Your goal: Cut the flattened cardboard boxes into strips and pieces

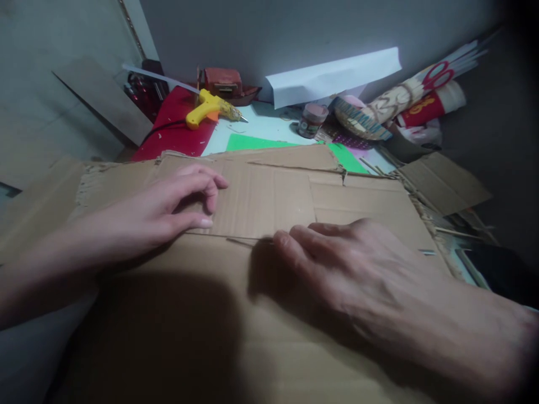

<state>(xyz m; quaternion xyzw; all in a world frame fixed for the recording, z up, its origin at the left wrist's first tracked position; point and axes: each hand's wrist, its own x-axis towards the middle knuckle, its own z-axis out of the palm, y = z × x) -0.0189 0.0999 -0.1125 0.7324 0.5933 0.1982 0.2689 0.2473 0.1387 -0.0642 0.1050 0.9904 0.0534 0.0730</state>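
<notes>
A large sheet of brown cardboard (202,314) covers the near part of the table. A smaller cardboard piece (269,196) lies on top of it. My left hand (168,210) rests on the left end of that smaller piece, fingers loosely curved and apart, thumb along its lower edge, gripping nothing. My right hand (345,264) lies knuckles-up at the piece's lower edge, with the fingers pressed together. A thin dark sliver, a blade or a stick (248,241), pokes out leftward from its fingertips along the edge.
A yellow glue gun (210,106) lies on a red mat (177,129) at the back left. Green paper (252,143), a small jar (312,119), folded white paper (332,76), red-handled scissors (438,73) and rolled items crowd the back. Cardboard scraps (446,182) lie right.
</notes>
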